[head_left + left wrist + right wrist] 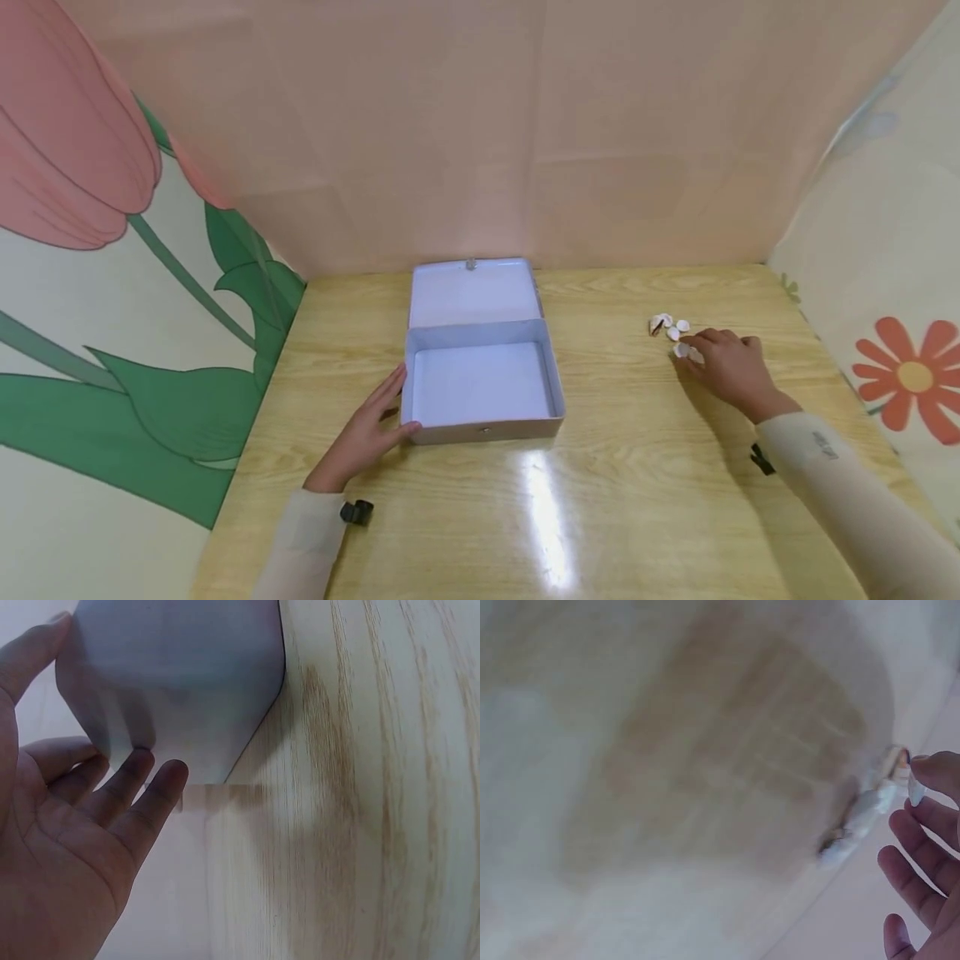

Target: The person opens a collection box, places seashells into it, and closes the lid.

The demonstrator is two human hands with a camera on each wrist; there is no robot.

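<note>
A shallow box (480,431), pale inside and with its lid (476,292) tipped back, sits on the table. My left hand (363,433) rests against its left side, fingers fairly straight and the thumb at the front corner; the left wrist view shows the fingertips (174,774) touching the box wall (180,667). Over on the right, my right hand (731,367) pinches a small white shell-like piece (916,789) between thumb and forefinger. Several similar white pieces (666,320) lie in a loose cluster just beyond its fingertips, one of them with a dark brown edge.
The wood-grain table (450,517) ends at a plain pinkish backdrop (487,142). Walls printed with tulips (75,125) and a red flower (913,377) stand at left and right. Bright glare crosses the tabletop in front of the box.
</note>
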